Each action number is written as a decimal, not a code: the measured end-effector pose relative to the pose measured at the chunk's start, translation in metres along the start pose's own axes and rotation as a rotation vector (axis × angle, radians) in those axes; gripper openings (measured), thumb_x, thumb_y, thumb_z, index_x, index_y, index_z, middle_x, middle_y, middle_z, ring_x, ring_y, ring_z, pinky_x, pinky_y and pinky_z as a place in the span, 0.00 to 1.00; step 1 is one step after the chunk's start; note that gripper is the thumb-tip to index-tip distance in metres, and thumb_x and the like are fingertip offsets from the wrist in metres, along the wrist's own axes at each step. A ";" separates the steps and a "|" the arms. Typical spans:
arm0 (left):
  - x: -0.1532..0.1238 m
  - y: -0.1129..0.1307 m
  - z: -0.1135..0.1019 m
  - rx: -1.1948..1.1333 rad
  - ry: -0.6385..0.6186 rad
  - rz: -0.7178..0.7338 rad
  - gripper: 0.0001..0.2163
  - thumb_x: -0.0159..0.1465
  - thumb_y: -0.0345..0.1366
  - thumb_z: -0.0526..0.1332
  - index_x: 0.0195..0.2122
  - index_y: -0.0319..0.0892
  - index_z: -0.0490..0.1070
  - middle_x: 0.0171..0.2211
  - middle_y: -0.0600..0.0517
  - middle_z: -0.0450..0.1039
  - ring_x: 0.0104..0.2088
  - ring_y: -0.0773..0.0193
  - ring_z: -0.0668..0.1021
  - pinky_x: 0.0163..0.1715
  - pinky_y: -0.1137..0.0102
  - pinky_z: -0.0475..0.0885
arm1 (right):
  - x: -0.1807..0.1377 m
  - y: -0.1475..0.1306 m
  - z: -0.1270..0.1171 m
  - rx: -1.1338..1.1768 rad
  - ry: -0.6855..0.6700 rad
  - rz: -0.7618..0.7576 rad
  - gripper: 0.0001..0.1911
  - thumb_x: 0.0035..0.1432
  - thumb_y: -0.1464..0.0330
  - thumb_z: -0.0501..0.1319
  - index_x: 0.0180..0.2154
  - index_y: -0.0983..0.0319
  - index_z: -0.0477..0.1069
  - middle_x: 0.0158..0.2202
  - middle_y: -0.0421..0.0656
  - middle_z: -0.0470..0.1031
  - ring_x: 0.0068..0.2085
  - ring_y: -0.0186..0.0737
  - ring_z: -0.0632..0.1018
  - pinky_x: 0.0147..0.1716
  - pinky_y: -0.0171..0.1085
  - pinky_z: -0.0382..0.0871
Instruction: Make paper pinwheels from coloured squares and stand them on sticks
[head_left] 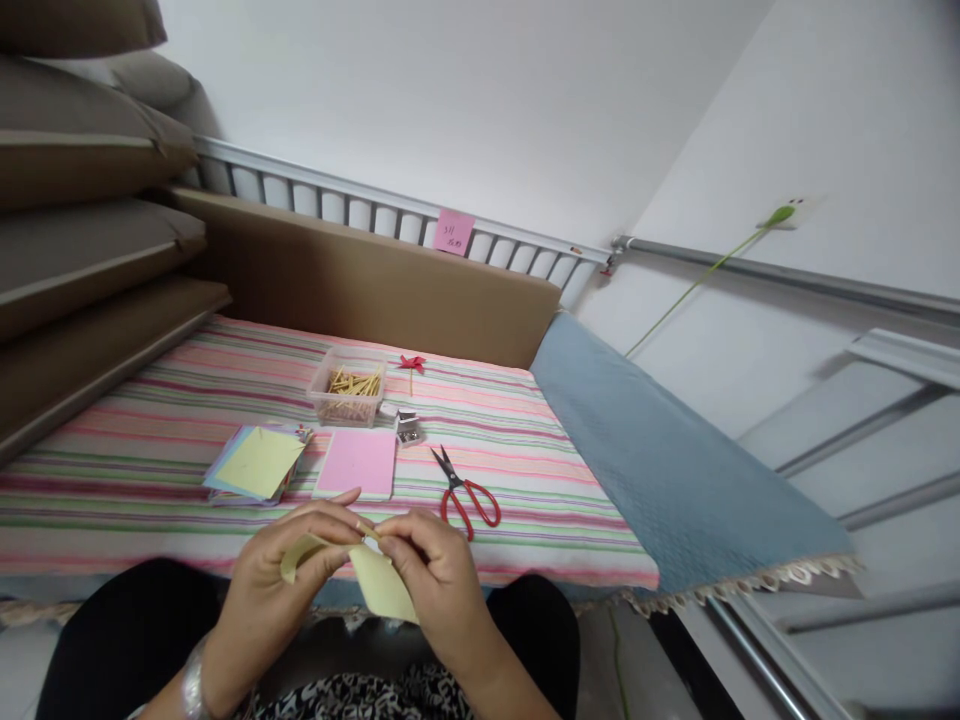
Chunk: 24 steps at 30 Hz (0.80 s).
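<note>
A pale yellow sheet of paper (382, 585) is held between my two hands, above my lap at the table's front edge. My left hand (289, 555) pinches its left side, where the paper curls up. With thumb and fingers pressed together, my right hand (431, 565) grips the sheet near its upper middle. Part of the paper is hidden behind the fingers. Just beyond lie a pink square paper stack (358, 463) and red-handled scissors (465, 490) with the blades parted. A pile of coloured paper squares (259, 463), yellow on top, sits to the left.
A clear plastic box (349, 410) holds several thin wooden sticks. Beside it are a small open case (407, 425) and a red paper pinwheel (412, 364) on a stick. A striped cloth (525, 430) covers the surface; brown cushions (90, 240) are stacked at left.
</note>
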<state>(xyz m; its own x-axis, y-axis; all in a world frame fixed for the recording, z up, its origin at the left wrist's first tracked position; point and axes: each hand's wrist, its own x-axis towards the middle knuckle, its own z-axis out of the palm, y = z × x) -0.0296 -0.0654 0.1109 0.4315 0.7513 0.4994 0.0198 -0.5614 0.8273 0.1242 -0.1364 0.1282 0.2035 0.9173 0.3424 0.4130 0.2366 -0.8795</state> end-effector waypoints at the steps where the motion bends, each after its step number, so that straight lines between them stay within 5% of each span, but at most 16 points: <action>1: 0.000 0.000 0.000 -0.001 0.002 0.001 0.03 0.56 0.33 0.61 0.27 0.46 0.75 0.31 0.52 0.79 0.40 0.58 0.78 0.46 0.62 0.72 | 0.000 0.000 0.000 0.001 0.003 -0.001 0.08 0.55 0.73 0.58 0.31 0.60 0.76 0.27 0.39 0.74 0.29 0.33 0.72 0.30 0.31 0.64; 24: 0.001 0.001 0.004 -0.070 0.035 0.013 0.04 0.56 0.30 0.61 0.28 0.46 0.74 0.30 0.55 0.78 0.35 0.63 0.78 0.48 0.64 0.69 | -0.003 0.006 0.008 0.014 0.047 -0.085 0.08 0.55 0.76 0.58 0.33 0.62 0.75 0.28 0.40 0.74 0.30 0.32 0.73 0.31 0.29 0.64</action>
<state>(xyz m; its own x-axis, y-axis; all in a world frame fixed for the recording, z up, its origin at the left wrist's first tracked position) -0.0253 -0.0662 0.1113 0.3992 0.7567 0.5178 -0.0491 -0.5463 0.8362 0.1190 -0.1348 0.1195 0.2101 0.8775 0.4311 0.4184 0.3178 -0.8509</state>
